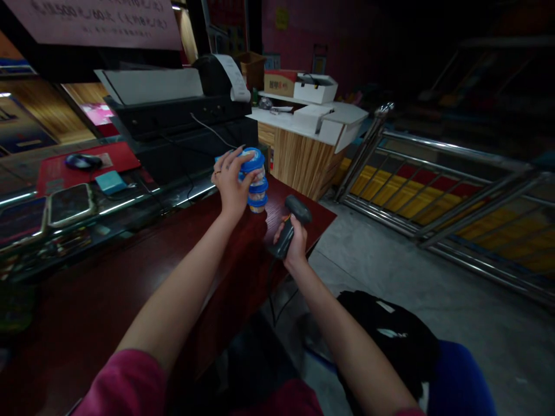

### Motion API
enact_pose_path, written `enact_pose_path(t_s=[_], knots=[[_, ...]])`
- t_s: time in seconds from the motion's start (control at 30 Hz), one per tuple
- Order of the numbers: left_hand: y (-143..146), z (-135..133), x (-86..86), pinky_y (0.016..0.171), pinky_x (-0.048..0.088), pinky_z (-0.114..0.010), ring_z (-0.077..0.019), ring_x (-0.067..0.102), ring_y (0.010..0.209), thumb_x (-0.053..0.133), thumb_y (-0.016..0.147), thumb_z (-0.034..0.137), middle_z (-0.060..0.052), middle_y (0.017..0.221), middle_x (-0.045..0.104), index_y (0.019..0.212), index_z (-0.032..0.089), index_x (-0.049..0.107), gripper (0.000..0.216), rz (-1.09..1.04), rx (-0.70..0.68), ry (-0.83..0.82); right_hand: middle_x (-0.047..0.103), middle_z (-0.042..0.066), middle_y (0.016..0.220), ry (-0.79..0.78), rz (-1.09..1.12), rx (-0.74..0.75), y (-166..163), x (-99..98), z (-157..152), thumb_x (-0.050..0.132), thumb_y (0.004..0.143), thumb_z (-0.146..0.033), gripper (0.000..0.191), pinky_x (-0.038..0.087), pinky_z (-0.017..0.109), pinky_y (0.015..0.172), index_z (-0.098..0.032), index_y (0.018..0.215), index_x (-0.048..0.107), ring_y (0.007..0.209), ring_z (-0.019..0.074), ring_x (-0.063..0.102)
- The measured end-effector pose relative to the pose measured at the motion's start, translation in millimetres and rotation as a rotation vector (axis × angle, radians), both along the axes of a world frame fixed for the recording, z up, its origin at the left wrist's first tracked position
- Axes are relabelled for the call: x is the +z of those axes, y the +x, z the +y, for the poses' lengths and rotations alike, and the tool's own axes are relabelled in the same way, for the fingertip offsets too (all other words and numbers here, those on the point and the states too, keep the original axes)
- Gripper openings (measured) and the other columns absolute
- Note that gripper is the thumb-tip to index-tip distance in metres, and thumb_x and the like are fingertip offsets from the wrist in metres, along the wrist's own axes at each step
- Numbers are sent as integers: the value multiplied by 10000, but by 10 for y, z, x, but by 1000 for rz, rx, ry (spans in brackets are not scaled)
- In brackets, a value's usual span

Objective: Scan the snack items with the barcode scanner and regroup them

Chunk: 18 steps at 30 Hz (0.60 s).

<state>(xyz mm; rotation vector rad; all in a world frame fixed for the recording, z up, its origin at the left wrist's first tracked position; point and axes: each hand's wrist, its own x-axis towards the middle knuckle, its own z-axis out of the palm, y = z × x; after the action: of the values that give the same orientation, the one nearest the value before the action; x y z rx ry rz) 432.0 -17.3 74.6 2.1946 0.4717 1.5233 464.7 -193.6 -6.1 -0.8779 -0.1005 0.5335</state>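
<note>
Over dark-red wooden table [182,248], left hand [230,180] clamped fingers on blue-lidded plastic tub stack [258,187]; looked light, slick, best side-gripped. Right hand [296,242] clamped fingers around black pistol-shaped scanner [298,209].

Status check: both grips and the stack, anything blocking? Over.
Left grip on blue-lidded container stack, upright. Right grip around handheld barcode scanner. Nothing visible between scanner and stack; cord hangs below right grip.

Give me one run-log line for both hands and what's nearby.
left hand: holding blue-lidded container stack | right hand: holding corded scanner | nearby: dark red table, mouse on red mat
</note>
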Motion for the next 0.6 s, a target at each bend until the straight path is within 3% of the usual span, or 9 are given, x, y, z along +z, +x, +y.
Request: enact_pose_path(t_s=[0.13, 0.27, 0.37, 0.47, 0.6], knots=[[-593, 13, 30, 1161, 431, -409, -254, 576, 1354, 660, 957, 462, -76, 1409, 656, 1249, 249, 671, 362, -202, -117, -71, 576, -46, 601, 6, -41, 96, -52, 32, -72, 750, 754, -544, 387, 449, 221, 349, -186, 821, 617, 409, 98, 525], [-1549, 178, -262, 1110, 489, -392, -245, 655, 1231, 699, 922, 443, -64, 1280, 716, 1220, 239, 686, 362, -182, -39, -273, 575, -49, 614, 29, -91, 362, -333, 89, 20, 720, 785, -551, 382, 450, 213, 339, -185, 875, 659, 398, 90, 499], [-2329, 319, -561, 1062, 529, -422, -256, 686, 1163, 712, 896, 427, -78, 1272, 721, 1226, 234, 689, 383, -146, 71, -440, 582, -43, 634, -3, -63, 722, -749, 129, 330, 722, 782, -549, 396, 433, 215, 313, -174, 904, 684, 389, 92, 489], [-2986, 378, -777, 1117, 493, -472, -282, 648, 1260, 740, 864, 400, -99, 1366, 686, 1228, 236, 697, 401, -111, 187, -502, 579, -39, 633, -35, -13, 1060, -1274, 134, 795, 714, 796, -535, 392, 416, 199, 305, -158, 902, 697, 394, 87, 495], [-3466, 394, -948, 1188, 423, -499, -300, 600, 1338, 769, 826, 354, -114, 1406, 665, 1177, 220, 730, 377, -151, 340, -543, 572, -42, 606, -59, -14, 1242, -1868, 78, 1310, 697, 823, -523, 373, 406, 193, 301, -155, 881, 683, 383, 85, 483]])
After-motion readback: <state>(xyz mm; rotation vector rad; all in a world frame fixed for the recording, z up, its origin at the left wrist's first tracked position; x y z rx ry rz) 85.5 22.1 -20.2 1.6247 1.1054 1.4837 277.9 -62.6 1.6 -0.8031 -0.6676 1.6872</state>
